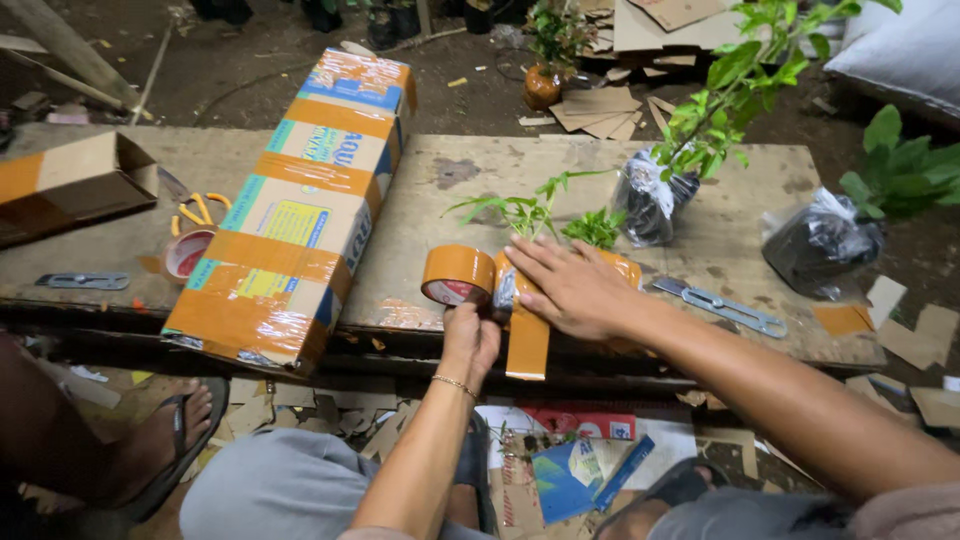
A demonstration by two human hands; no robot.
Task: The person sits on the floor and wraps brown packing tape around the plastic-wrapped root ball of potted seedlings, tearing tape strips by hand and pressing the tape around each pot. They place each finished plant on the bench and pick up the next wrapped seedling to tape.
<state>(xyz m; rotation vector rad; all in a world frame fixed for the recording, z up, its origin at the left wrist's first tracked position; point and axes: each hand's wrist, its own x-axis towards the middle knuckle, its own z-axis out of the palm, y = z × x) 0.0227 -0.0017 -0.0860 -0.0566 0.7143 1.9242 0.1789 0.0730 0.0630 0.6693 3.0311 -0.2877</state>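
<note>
A roll of brown packing tape point(458, 275) stands on edge near the front edge of the wooden bench point(740, 215), with a strip of tape drawn from it across a small taped bundle point(528, 335) whose loose end hangs over the bench edge. The left hand point(470, 340) is closed around the lower part of the roll, fingers curled on it, a thin bracelet at the wrist. The right hand point(572, 290) lies flat and spread, fingers apart, pressing down on the bundle, from which a green seedling point(530, 212) projects toward the far side. Just beyond the seedling sits a potted plant in a black plastic bag point(648, 200); a second bagged plant point(822, 240) stands well apart at the right end of the bench. A metal utility knife point(722, 305) lies on the bench just right of the right forearm. To the left, a long cardboard box point(300, 210) wrapped in brown tape rests diagonally across the bench. Beside it lie a second tape roll point(187, 254), yellow-handled scissors point(200, 212), another metal cutter point(84, 282) and an open cardboard carton point(70, 185). Cardboard scraps litter the ground.
</note>
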